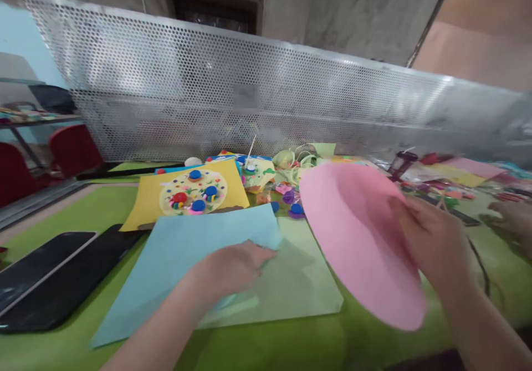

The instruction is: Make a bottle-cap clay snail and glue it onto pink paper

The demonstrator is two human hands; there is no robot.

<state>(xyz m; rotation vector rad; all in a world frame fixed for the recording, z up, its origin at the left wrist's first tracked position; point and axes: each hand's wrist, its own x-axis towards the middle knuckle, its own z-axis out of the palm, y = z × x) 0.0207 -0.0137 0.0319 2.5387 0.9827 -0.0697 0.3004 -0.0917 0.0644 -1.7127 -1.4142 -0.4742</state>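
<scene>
My right hand (432, 238) grips a pink paper oval (357, 238) by its right side and holds it tilted above the table. My left hand (236, 268) is over the right edge of a light blue paper sheet (178, 260); its fingers are drawn together at that edge, partly blurred. Beneath the blue sheet, and showing to its right, lies a pale green sheet (299, 277). Just behind them is a yellow card (145, 193) with a decorated oval bearing small blue and red hat shapes.
Craft pieces (291, 196) crowd the table's back, before a perforated metal panel (249, 82). A black tablet-like slab (54, 293) and a phone-like device (45, 254) lie at left. A dark cup with a straw (402, 163) stands at right, near another person's hand (513, 218).
</scene>
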